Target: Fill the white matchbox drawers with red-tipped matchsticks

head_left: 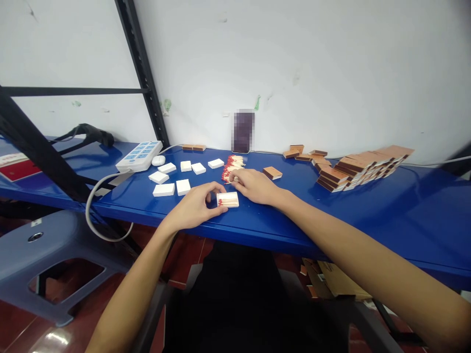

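My left hand (195, 206) grips a small white matchbox tray (236, 202) at its left end, thumb in front and fingers behind. Several red-tipped matches (228, 201) lie inside it, heads to the left. Just behind the tray, my right hand (253, 185) has its thumb and fingers curled at the near edge of a loose heap of matches (235, 164). Its fingertips pinch at matches there; how many is too small to tell. To the left, several white matchbox trays (164, 189) lie spread on the blue table (257, 215).
One brown matchbox sleeve (272, 172) lies right of the heap; stacked sleeves (353, 169) stand farther right. A phone (243, 131) leans on the wall. A white power strip (140, 156) and earbud case (158, 160) sit left, near the black rack post (142, 68). A stool (66, 245) stands below.
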A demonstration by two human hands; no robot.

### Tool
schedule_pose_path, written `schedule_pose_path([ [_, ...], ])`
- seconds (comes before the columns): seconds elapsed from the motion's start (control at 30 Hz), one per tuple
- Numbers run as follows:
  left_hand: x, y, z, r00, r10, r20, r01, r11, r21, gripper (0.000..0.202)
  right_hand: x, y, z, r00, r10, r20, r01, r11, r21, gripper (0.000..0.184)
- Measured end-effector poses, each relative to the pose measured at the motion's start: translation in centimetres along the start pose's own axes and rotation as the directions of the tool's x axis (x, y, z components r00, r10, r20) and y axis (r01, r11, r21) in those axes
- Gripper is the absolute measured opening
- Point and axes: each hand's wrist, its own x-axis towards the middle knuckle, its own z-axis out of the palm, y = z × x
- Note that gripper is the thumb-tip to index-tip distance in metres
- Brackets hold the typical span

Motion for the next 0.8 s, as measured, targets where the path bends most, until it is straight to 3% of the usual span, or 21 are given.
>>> schedule_pose_path([
  [0.37,-0.01,-0.03,0.00,1.000,-0.002,0.022,0.002,1.000,-0.005,0.032,0.23,0.19,0.05,0.997,0.067,0.049,-0.068,0.998,0.015,0.012],
  [0.53,-0.05,0.09,-0.05,1.000,-0.002,0.016,0.002,1.000,-0.006,0.031,0.07,-0.26,-0.30,0.997,0.036,0.063,-0.043,0.992,0.118,0.014],
  [0.8,-0.09,0.13,-0.04,1.000,-0.002,0.015,0.002,1.000,-0.016,0.032,0.05,-0.63,-0.23,0.998,0.035,0.061,-0.041,0.993,0.114,0.017],
])
